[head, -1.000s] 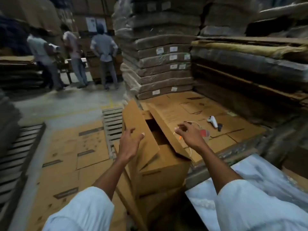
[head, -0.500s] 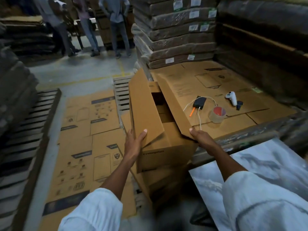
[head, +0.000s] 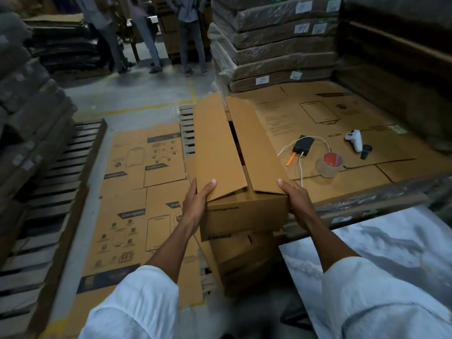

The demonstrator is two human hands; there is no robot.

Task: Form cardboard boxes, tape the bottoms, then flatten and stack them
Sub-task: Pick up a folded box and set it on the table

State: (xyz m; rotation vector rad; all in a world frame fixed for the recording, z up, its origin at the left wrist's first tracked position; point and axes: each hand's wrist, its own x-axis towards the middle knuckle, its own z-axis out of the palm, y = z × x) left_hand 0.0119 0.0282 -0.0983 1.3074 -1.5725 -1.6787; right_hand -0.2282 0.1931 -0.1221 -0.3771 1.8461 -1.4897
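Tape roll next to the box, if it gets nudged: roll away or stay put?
Tape roll lies flat, core hole up, on the cardboard sheet, so it would probably slide, not roll. Hollow ring, so likely light. Its wall probably stays stiff when pinched.

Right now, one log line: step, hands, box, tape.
step: box flaps folded in, untaped | left hand: grips left flap | right hand: grips right flap | seam: gap between flaps | tape roll: untouched, right of box
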